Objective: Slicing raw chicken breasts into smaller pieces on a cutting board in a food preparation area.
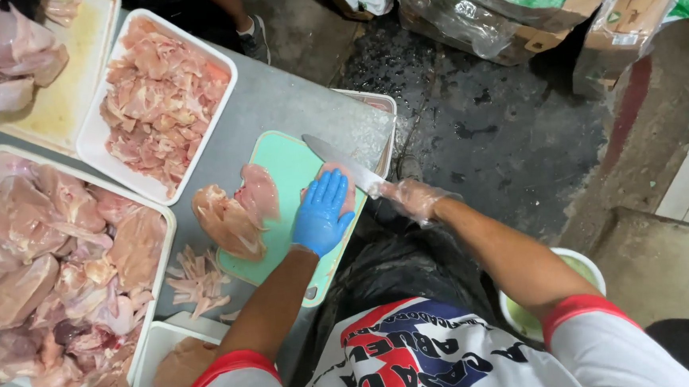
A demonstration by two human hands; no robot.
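Note:
My left hand (321, 213), in a blue glove, presses flat on a raw chicken piece (344, 179) at the right part of a green cutting board (291, 161). My right hand (412, 197), in a clear plastic glove, grips the handle of a long knife (334, 157) whose blade lies against that piece. Two more raw chicken pieces (234, 212) lie on the board's left part.
A white tray of cut chicken (165, 93) sits at the back, a larger tray of whole pieces (61, 258) at left. Trimmings (198, 280) lie on the grey table (275, 102). A bowl (588, 262) stands at right. Boxes (524, 7) and another person's shoe (254, 38) are on the wet floor.

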